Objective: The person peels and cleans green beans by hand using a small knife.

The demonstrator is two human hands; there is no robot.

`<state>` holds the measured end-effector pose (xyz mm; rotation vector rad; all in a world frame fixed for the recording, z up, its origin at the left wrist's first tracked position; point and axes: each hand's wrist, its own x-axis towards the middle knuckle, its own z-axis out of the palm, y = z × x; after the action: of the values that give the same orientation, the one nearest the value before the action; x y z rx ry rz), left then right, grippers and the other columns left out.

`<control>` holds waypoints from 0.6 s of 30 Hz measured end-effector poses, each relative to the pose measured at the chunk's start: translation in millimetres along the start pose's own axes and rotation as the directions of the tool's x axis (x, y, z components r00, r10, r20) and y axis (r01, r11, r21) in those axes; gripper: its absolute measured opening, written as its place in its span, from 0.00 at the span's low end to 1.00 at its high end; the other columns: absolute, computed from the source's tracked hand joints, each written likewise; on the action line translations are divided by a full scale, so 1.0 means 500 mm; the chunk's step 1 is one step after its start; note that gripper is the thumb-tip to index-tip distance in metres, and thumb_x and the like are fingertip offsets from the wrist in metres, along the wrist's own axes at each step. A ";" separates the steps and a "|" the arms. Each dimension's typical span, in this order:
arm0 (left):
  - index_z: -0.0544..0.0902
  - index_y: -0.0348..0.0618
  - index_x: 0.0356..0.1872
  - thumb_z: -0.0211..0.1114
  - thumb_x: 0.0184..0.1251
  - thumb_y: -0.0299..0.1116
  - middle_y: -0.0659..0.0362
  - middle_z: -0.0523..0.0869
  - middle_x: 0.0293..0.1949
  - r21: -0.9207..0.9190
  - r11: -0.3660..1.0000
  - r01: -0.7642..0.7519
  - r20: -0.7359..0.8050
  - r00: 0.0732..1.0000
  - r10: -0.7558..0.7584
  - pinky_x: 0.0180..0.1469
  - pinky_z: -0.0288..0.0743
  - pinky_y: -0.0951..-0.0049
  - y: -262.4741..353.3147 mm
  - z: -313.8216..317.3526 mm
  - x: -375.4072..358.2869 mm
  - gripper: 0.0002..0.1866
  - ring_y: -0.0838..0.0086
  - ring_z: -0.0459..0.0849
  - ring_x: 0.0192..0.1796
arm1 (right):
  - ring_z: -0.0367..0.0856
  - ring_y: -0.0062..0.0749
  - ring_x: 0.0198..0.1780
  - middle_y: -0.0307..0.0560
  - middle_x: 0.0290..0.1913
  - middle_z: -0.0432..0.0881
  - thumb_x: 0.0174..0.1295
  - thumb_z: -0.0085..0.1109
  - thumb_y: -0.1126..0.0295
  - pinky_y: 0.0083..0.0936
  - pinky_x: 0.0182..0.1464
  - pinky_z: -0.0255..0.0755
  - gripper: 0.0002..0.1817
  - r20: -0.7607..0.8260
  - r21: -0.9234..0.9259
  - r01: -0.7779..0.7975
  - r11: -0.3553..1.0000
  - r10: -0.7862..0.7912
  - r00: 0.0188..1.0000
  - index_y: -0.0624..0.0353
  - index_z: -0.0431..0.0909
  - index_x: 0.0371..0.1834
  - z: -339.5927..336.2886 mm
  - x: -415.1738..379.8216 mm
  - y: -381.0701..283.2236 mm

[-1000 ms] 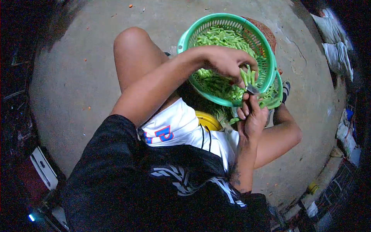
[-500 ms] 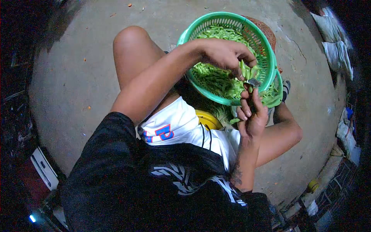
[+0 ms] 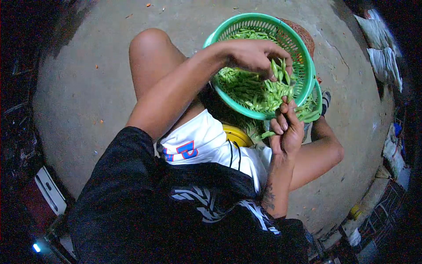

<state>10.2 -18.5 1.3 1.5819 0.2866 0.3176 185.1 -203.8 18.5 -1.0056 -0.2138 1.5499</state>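
Note:
My left hand (image 3: 257,57) is over the green plastic basket (image 3: 228,105), its fingers curled around several pale green pods (image 3: 281,72). Cut green pieces (image 3: 248,88) fill much of this basket. My right hand (image 3: 289,127) is closed at the basket's near rim, thumb and fingertips pinched together. From the lower side of that hand a green pod (image 3: 266,134) sticks out. Whether the right fingertips also hold a blade is hidden now.
A second green basket (image 3: 317,103) with green pieces lies under the first, at its right. A yellow round container (image 3: 237,135) stands between my legs. Behind the baskets is a reddish-brown woven thing (image 3: 303,37). White sacks (image 3: 382,53) lie at the right edge.
My left hand has lifted a little away from my right, with pods between its fingers. The small dark blade seen at the right fingertips is out of sight now.

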 end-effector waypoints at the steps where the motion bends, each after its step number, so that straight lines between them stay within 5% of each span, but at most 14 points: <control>1: 0.83 0.40 0.56 0.73 0.58 0.25 0.58 0.88 0.50 -0.043 0.999 -0.020 -0.038 0.999 0.018 0.62 0.74 0.67 -0.001 -0.006 -0.001 0.22 0.71 0.83 0.55 | 0.62 0.11 0.21 0.40 0.36 0.81 0.76 0.60 0.67 0.10 0.20 0.55 0.09 -0.009 0.001 0.000 1.000 0.000 1.000 0.60 0.77 0.52 0.000 0.000 0.000; 7: 0.81 0.41 0.57 0.75 0.57 0.29 0.56 0.86 0.51 0.091 0.992 0.089 0.054 0.994 -0.094 0.62 0.74 0.65 0.020 0.042 -0.005 0.25 0.69 0.81 0.55 | 0.62 0.11 0.21 0.40 0.35 0.80 0.76 0.60 0.66 0.10 0.20 0.55 0.11 -0.093 -0.031 0.059 0.998 -0.062 0.994 0.62 0.78 0.51 -0.004 0.003 0.017; 10: 0.84 0.42 0.57 0.72 0.53 0.24 0.57 0.88 0.43 -0.030 0.999 0.038 0.083 0.996 -0.036 0.47 0.78 0.69 0.011 0.047 0.001 0.25 0.72 0.84 0.44 | 0.62 0.11 0.21 0.41 0.34 0.80 0.75 0.60 0.66 0.10 0.21 0.56 0.12 -0.075 -0.049 0.066 0.997 -0.070 0.995 0.63 0.77 0.52 -0.001 -0.004 0.014; 15: 0.82 0.41 0.57 0.71 0.56 0.25 0.60 0.86 0.51 0.010 0.998 0.060 -0.042 0.997 -0.059 0.60 0.75 0.68 0.017 -0.024 -0.008 0.24 0.72 0.81 0.55 | 0.64 0.13 0.24 0.43 0.37 0.81 0.74 0.59 0.69 0.13 0.22 0.58 0.18 0.036 -0.045 -0.016 0.999 0.017 0.999 0.68 0.73 0.61 -0.002 0.004 -0.003; 17: 0.81 0.42 0.58 0.71 0.56 0.26 0.58 0.86 0.51 0.172 0.984 0.041 -0.102 0.995 -0.024 0.59 0.76 0.66 0.015 -0.028 -0.011 0.25 0.71 0.81 0.55 | 0.66 0.15 0.27 0.46 0.42 0.83 0.74 0.56 0.69 0.14 0.23 0.60 0.23 0.052 -0.054 -0.025 0.998 0.028 0.998 0.71 0.69 0.68 0.007 0.021 -0.010; 18: 0.80 0.44 0.61 0.72 0.55 0.28 0.54 0.86 0.53 0.395 0.915 0.079 -0.166 0.986 -0.013 0.59 0.77 0.64 0.016 -0.024 -0.021 0.28 0.68 0.83 0.55 | 0.67 0.16 0.29 0.50 0.47 0.84 0.75 0.55 0.66 0.13 0.24 0.62 0.26 0.072 -0.013 -0.059 0.998 0.060 0.996 0.71 0.67 0.70 0.004 0.024 -0.011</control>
<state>-4.0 -11.7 9.4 1.9543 0.5410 0.3668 188.8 -191.1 17.9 -0.9728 -0.2449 1.6425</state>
